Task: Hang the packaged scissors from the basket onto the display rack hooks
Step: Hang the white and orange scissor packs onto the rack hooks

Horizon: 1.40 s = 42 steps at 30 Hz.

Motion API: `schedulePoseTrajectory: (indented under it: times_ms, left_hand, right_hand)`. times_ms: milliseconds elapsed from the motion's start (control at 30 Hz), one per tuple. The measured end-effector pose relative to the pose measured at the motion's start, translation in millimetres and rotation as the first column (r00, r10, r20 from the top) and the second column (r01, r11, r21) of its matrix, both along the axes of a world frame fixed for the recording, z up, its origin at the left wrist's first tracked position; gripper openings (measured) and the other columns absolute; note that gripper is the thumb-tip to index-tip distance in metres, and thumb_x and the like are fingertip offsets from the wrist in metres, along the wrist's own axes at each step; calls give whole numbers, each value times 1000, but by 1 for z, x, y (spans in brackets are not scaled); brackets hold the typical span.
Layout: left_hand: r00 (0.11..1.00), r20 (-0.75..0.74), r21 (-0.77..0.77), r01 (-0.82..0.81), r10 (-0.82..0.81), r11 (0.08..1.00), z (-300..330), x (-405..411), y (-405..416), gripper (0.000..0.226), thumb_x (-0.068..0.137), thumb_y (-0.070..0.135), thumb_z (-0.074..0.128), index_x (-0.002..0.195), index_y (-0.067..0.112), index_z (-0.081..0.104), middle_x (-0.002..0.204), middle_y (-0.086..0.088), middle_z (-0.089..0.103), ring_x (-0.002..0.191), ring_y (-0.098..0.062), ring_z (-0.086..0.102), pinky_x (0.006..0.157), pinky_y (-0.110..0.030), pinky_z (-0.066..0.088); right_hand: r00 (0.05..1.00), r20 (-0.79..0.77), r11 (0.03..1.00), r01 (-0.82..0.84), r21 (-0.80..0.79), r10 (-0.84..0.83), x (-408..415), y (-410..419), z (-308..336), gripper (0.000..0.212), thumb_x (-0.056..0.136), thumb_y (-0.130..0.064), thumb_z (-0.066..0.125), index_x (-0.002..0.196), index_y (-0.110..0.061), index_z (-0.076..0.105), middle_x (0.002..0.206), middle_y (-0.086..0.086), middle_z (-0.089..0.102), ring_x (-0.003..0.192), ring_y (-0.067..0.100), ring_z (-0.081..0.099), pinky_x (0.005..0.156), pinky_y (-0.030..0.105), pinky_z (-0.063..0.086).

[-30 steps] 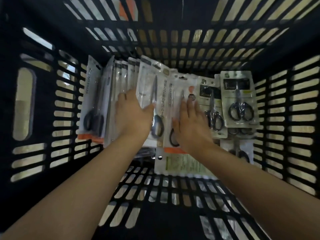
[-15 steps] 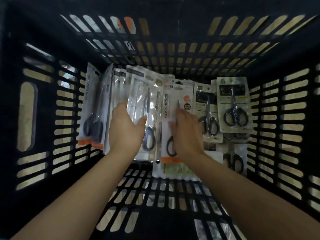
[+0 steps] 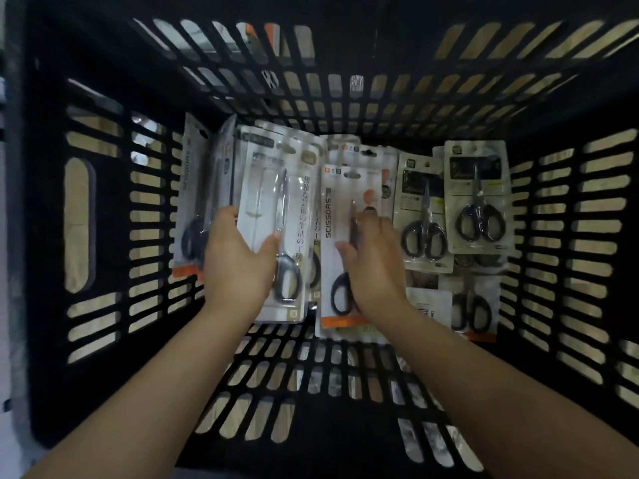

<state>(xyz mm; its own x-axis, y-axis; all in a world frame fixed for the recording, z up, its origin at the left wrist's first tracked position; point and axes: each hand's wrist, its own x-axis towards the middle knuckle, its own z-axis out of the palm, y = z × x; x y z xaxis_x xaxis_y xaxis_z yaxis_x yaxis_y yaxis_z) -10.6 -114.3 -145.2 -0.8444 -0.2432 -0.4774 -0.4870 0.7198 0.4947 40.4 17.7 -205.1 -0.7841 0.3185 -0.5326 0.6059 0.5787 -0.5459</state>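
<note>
both hands were down inside the black slatted basket (image 3: 103, 236), so the step in hand was picking stock out, with nothing yet on its way to a display rack, which was not in view. the left hand (image 3: 238, 267) gripped a leaning bundle of long scissors packs (image 3: 276, 216) at about 10 o'clock from the basket's middle, thumb across the front of the top pack and the other fingers tucked behind, where they could not be seen. the right hand (image 3: 375, 267) lay on the pack lettered scissors (image 3: 340, 236) near the centre, its fingers (image 3: 371, 221) spread and lightly bent on the clear blister, thumb touching the card; whether it had truly pinched the pack or was only pressing on it could not be told. at 2 o'clock two small scissors packs (image 3: 477, 198) lay flat and overlapping, with another black-handled pack (image 3: 472, 309) at about 4 o'clock. judging from this, the next move called for getting fingers under the edge of one card, lifting it free of its neighbours without dragging the stack, and keeping the hang hole at the top clear for a hook.
</note>
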Motion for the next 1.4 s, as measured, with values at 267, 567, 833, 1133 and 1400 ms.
schedulePoseTrajectory:
  times_ms: [267,567,833,1133,1400]
  left_hand:
    - [998,65,51,10,-13,999,1,-4,2,45,87,16,66,125,14,42,103,8,48,91,-9,49,72,-14,39]
    - [976,216,111,-28,3,993,-1,-14,0,47,87,18,66,128,12,44,122,-6,55,115,-23,51,98,-38,42]
    - [940,318,145,-176,123,974,3,-9,-3,28,92,16,59,119,9,57,100,1,60,88,-13,56,69,-20,43]
    - [886,373,84,-326,274,942,61,10,-23,33,92,13,58,124,8,53,120,-7,59,107,-23,57,90,-36,45]
    - [897,244,292,-431,369,854,225,-13,-17,23,90,12,62,113,12,58,98,-2,63,81,-15,60,74,-26,46]
  right_hand:
    - [945,297,989,150,-17,-138,-18,13,1,88,82,-33,70,147,-15,14,148,13,18,138,29,21,109,43,29]
    - [913,392,988,144,-49,-114,-31,29,1,88,73,-40,77,139,-6,30,143,16,28,134,30,28,108,41,33]
    - [876,366,873,417,-253,-312,-16,38,9,62,85,-25,68,134,-9,36,133,8,48,120,26,48,93,35,41]
    - [815,438,771,539,-338,-378,3,51,75,34,94,-21,56,126,-11,54,117,2,62,108,25,58,99,42,45]
    - [903,275,764,427,-484,-330,-55,61,259,22,93,-21,58,107,-5,64,100,8,68,89,26,65,84,40,54]
